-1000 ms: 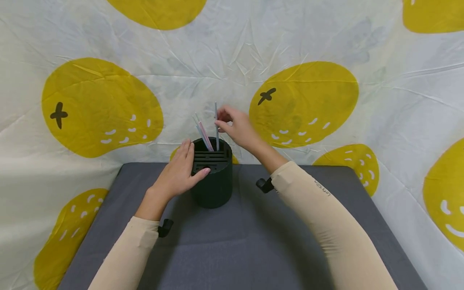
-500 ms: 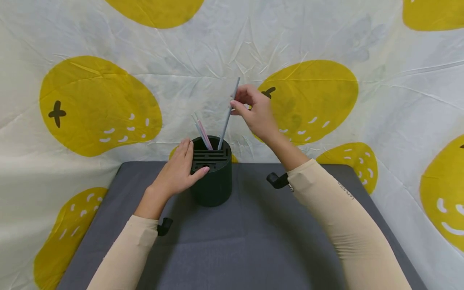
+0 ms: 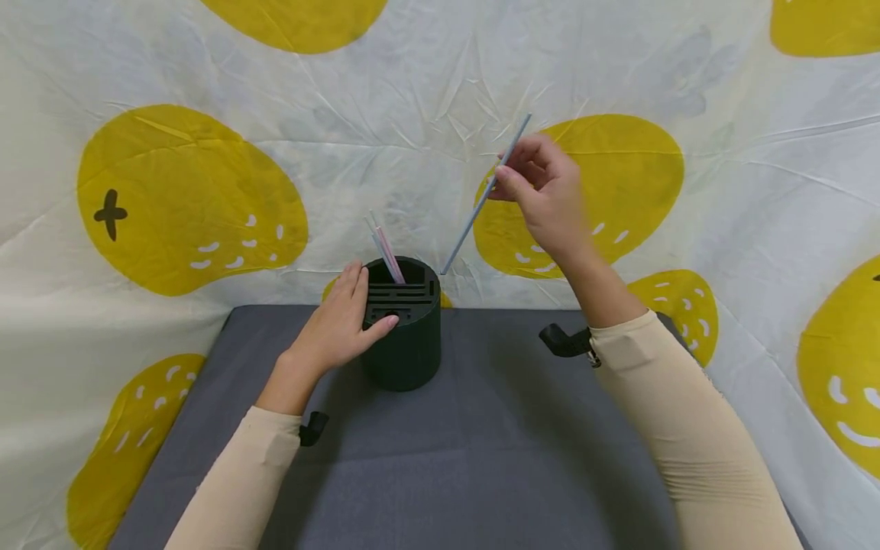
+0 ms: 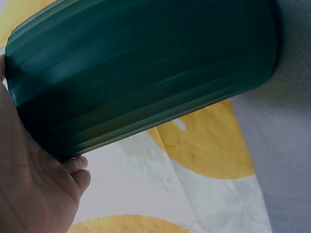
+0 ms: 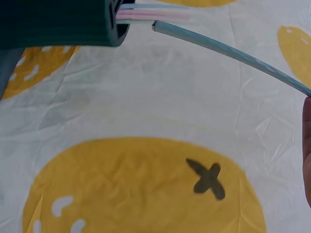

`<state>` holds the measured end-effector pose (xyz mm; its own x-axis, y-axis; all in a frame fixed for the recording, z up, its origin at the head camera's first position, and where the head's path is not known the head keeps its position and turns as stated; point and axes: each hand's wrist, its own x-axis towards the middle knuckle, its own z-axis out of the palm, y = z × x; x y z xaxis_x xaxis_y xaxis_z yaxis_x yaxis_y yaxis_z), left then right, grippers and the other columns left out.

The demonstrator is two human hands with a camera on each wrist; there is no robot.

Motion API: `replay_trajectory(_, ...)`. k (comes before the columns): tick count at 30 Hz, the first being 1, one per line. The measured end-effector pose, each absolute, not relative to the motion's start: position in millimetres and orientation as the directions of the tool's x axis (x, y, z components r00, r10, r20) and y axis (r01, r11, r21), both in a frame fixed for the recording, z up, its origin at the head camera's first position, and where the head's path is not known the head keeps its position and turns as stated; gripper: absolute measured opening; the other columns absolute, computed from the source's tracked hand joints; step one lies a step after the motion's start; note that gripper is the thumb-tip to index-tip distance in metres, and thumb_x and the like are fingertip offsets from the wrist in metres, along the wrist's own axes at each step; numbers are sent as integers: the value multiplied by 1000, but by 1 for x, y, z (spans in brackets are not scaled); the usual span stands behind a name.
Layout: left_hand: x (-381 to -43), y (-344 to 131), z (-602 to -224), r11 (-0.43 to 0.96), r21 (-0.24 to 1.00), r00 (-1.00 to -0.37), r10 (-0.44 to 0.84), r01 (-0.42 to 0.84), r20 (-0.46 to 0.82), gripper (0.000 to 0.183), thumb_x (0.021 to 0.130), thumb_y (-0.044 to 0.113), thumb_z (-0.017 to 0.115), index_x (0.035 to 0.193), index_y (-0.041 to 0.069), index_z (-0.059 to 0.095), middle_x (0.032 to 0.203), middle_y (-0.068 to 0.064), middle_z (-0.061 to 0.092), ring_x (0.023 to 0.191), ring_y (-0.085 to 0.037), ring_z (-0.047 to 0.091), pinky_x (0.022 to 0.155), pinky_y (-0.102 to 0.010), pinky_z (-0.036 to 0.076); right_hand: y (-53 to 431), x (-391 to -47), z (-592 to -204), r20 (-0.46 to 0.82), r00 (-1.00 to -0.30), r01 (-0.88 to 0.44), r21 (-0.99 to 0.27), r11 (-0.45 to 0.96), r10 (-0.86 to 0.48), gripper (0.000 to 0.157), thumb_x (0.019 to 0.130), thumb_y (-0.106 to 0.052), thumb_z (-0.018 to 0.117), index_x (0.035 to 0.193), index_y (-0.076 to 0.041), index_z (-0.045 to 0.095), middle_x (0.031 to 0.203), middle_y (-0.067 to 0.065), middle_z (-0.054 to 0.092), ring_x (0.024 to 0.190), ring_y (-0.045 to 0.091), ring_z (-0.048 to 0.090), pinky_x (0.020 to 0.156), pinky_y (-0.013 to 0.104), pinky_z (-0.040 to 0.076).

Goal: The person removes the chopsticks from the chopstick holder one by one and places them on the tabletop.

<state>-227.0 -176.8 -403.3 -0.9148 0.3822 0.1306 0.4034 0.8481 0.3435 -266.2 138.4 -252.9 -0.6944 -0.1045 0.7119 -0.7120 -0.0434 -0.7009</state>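
Observation:
A dark green round desk organizer (image 3: 402, 351) with a slotted top stands near the table's back edge. My left hand (image 3: 333, 325) holds it at the upper left, fingers along its side and thumb across the front of the top. To the right, my right hand (image 3: 546, 191) pinches a thin blue-grey drinking straw (image 3: 474, 218) between thumb and fingers. That straw slants, its lower end just outside the organizer's right rim. In the right wrist view the straw's end (image 5: 160, 26) looks hollow. Several pale blue and pink straws (image 3: 386, 248) lean inside the rear compartment.
A dark grey cloth covers the table (image 3: 412, 473). Behind it hangs a white curtain (image 3: 412, 92) with large yellow fruit prints. Black camera mounts (image 3: 567, 340) stick out from both wrists.
My right hand has drawn the blue-grey straw up and to the right, out of the organizer, tilting it along the way. My left hand stays on the organizer.

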Motion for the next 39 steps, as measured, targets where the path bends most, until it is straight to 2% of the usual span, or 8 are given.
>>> replay_trajectory(5, -228, -176, -404, 850, 339, -915, 383, 403, 129, 107, 98, 77, 38, 165, 1, 3, 174, -14, -7, 162, -32, -4, 129, -56, 12, 158, -261, -261, 662, -744, -663, -748, -32, -85, 13, 96, 6, 67, 102, -5, 64, 101, 10, 63, 84, 22, 70, 73, 31, 64)
replay_trajectory(9, -227, -177, -406, 849, 344, -916, 379, 401, 133, 107, 98, 77, 38, 166, 2, 4, 174, -13, -6, 162, -31, -3, 129, -56, 12, 172, -260, -278, 588, -805, -591, -806, 22, -78, 11, 97, 3, 68, 105, -2, 64, 102, 8, 63, 83, 19, 70, 74, 27, 63)
replay_trajectory(15, -226, -178, -406, 852, 343, -918, 375, 395, 127, 107, 98, 78, 38, 166, 3, 3, 174, -12, -6, 162, -31, -3, 129, -56, 13, 189, -265, -323, 484, -871, -491, -850, 191, -84, 14, 99, -2, 67, 113, -1, 64, 105, 6, 65, 82, 13, 72, 74, 27, 63)
replay_trajectory(23, -226, -179, -406, 850, 340, -915, 382, 402, 127, 107, 98, 77, 38, 166, 2, 2, 174, -13, -6, 162, -31, -4, 129, -56, 12, 200, -269, -385, 301, -949, -316, -908, 276, -98, 26, 100, -8, 67, 120, 7, 61, 101, 11, 61, 79, 9, 72, 73, 30, 64)
replay_trajectory(31, -224, -179, -406, 851, 340, -916, 382, 400, 121, 107, 98, 77, 38, 166, 3, 1, 174, -15, -5, 162, -31, -5, 129, -57, 12, 201, -269, -436, 169, -981, -191, -940, 283, -100, 26, 100, -2, 66, 120, 13, 60, 95, 10, 63, 76, 7, 69, 70, 28, 64)
replay_trajectory(34, -224, -179, -406, 849, 345, -916, 384, 400, 117, 107, 98, 77, 38, 166, 3, 1, 174, -15, -6, 162, -30, -6, 129, -56, 12, 201, -269, -452, 124, -988, -147, -945, 292, -94, 26, 99, -2, 67, 120, 13, 61, 94, 11, 64, 76, 10, 70, 69, 26, 63)
replay_trajectory(39, -224, -179, -405, 850, 343, -916, 385, 400, 114, 107, 98, 77, 38, 166, 4, 0, 174, -11, -10, 162, -30, -6, 129, -56, 11, 196, -269, -475, 30, -996, -59, -934, 352, -89, 24, 100, -5, 68, 118, 10, 64, 98, 17, 67, 79, 18, 72, 75, 37, 65)
